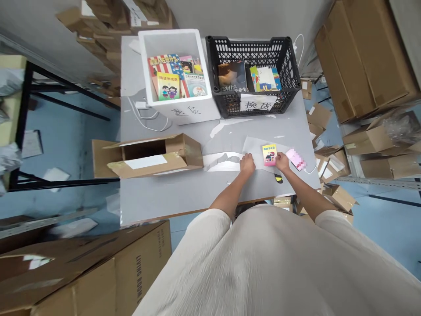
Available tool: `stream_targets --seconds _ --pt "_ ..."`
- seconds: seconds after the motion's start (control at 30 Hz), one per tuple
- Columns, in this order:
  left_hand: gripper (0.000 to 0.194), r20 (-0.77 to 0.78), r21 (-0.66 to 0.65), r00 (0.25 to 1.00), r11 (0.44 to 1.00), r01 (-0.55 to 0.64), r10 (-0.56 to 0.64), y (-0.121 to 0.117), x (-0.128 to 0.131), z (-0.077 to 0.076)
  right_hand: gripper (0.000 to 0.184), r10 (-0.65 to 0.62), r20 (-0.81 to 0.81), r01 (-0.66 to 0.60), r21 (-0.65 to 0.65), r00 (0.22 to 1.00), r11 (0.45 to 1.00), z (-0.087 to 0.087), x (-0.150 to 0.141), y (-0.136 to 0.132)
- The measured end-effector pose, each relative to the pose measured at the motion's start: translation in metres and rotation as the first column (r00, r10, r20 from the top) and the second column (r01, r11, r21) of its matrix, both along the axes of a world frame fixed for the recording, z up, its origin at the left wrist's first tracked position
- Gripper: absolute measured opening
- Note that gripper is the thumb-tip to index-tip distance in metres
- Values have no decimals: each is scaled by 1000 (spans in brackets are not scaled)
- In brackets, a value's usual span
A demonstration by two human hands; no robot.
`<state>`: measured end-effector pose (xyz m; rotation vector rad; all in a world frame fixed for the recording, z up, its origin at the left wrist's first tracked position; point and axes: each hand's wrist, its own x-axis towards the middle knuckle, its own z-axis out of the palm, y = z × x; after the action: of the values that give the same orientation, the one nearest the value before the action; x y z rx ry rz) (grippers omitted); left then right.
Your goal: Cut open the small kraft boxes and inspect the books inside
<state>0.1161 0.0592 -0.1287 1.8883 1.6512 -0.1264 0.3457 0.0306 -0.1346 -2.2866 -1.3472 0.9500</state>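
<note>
My right hand (282,162) grips the lower right edge of a small yellow and pink book (270,155) with cartoon children on its cover. The book lies over a thin white sheet (255,145) spread on the grey table. At the sheet's left edge, my left hand (247,165) has its fingers closed on the sheet. Just right of my right hand lies a pink phone (295,159), partly blurred out. A yellow and black cutter (278,178) sticks out from beneath the sheet near the table's front edge.
An opened cardboard box (154,163) lies on the table (184,197) at left. Behind stand a white foam box (184,109) and a black plastic crate (223,105), both holding books. Cardboard boxes (365,57) are stacked at right; a large carton (98,272) is at lower left.
</note>
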Motion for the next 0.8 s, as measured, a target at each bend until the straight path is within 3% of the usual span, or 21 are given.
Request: stream_targets --seconds 0.17,0.33,0.43,0.5,0.57,0.63,0.7,0.73,0.8 --pt "23 46 67 986 984 -165 162 -6 -64 24 35 -125 -13 125 -19 992 992 6 -30 6" --pt "20 114 143 967 960 -243 228 -28 -121 42 35 -140 -7 139 -60 990 988 10 -54 9" --pt "19 198 171 949 945 -278 244 -40 -148 46 41 -125 102 130 -41 987 991 12 -65 11" --pt "19 279 182 931 939 -291 234 -46 -162 47 45 -42 128 41 5 991 999 12 -80 13" --pt "18 363 178 906 938 -297 218 -50 -171 47 48 121 44 -123 43 992 991 12 -104 14" --pt "16 433 165 878 939 -302 206 -52 -177 47 60 305 -71 -299 82 950 951 12 -133 13" --pt "13 489 156 852 943 -295 186 -52 -181 49 78 420 -28 -417 77 907 906 13 -162 11" --pt "12 514 154 840 945 -290 174 -52 -182 51 78 447 16 -447 65 894 892 14 -175 10" --pt "10 555 158 819 948 -276 146 -52 -186 55 59 453 64 -456 62 889 888 17 -193 9"
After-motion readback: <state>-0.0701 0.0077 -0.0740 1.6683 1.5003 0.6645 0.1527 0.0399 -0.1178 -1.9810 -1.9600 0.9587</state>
